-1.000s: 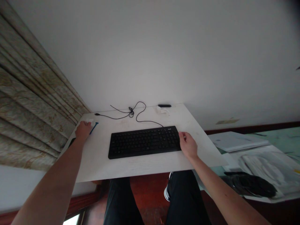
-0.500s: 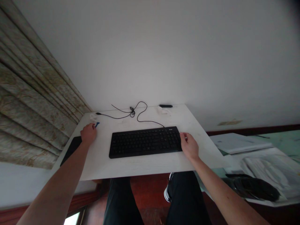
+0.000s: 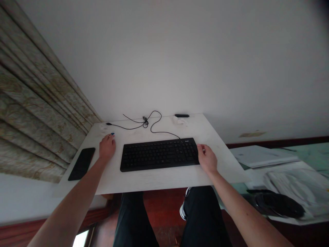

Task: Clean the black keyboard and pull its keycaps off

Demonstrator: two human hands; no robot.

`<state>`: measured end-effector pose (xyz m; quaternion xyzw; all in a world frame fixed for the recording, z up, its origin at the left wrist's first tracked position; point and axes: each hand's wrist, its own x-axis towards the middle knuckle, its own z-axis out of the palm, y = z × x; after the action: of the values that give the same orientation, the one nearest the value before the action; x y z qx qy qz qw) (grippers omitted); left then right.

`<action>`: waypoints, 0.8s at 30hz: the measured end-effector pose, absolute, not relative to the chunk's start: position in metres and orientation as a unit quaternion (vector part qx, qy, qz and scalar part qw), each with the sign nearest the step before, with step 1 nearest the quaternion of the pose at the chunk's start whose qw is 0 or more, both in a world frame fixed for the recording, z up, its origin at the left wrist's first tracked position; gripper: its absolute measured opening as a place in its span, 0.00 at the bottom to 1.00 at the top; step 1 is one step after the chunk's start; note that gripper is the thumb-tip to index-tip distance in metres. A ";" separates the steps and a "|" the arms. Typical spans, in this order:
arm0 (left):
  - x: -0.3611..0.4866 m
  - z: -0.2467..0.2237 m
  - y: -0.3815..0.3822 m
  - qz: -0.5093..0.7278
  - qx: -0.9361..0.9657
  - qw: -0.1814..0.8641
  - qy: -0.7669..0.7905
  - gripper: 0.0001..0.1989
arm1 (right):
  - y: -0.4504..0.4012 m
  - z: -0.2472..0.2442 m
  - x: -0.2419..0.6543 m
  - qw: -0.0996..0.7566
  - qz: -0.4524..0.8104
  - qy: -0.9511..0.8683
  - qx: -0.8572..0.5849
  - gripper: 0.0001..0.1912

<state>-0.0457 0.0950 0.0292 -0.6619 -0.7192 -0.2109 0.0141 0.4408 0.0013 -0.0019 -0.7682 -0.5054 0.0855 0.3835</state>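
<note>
Blue item (image 3: pixel 112 134) at left grip (image 3: pixel 107 145); keyboard (image 3: pixel 159 156) attended at right end

Step in hand, as judged from this view: handling of the blue item left of centre on the white worktop (image 3: pixel 146 181), with one hand at the keyboard. Any move of the blue item would call for a secure hold and a path clear of the keyboard's upper left corner and the black cable (image 3: pixel 164 132).

Left grip: fingers curled, apparently closed on the blue item. Only its tip shows, projecting past the fingertips toward the top of the frame; the remainder is presumably covered by the hand. The tip lies above and left of the keyboard, apart from it, and just below the plug end of the cable.

Right grip (image 3: pixel 207 159): in contact with the keyboard's right edge, right of the frame's centre. Whether it pinches that edge or merely rests against it, I cannot tell. The keyboard lies flat at mid-frame, between the two hands.

Other items noted: a black slab (image 3: pixel 81 164), phone-like, beside the left forearm at the left of the frame; a dark pen-like object (image 3: pixel 182 116) along the worktop's far edge, above the keyboard.
</note>
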 end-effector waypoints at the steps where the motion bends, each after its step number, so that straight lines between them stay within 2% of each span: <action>1: -0.038 0.028 0.087 -0.240 -0.666 0.006 -0.707 0.21 | 0.001 -0.002 0.441 0.386 0.087 -0.503 -0.768 0.34; 4: -0.013 0.020 0.055 -0.313 -0.676 -0.058 -0.664 0.20 | 0.002 -0.002 0.441 0.387 0.088 -0.498 -0.771 0.33; 8: 0.011 0.007 0.007 -0.328 -0.696 -0.113 -0.628 0.20 | 0.011 -0.005 0.445 0.400 0.081 -0.493 -0.768 0.34; 16: 0.020 0.000 -0.012 -0.321 -0.690 -0.098 -0.642 0.22 | 0.084 -0.015 0.476 0.481 0.156 -0.500 -0.703 0.32; 24: 0.024 -0.004 -0.011 -0.280 -0.728 -0.064 -0.622 0.24 | 0.178 -0.012 0.488 0.411 0.064 -0.528 -0.740 0.24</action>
<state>0.0242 -0.0114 -0.0042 -0.7281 -0.6222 -0.2803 -0.0641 0.4881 0.1776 -0.0119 -0.7403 -0.5283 0.0639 0.4109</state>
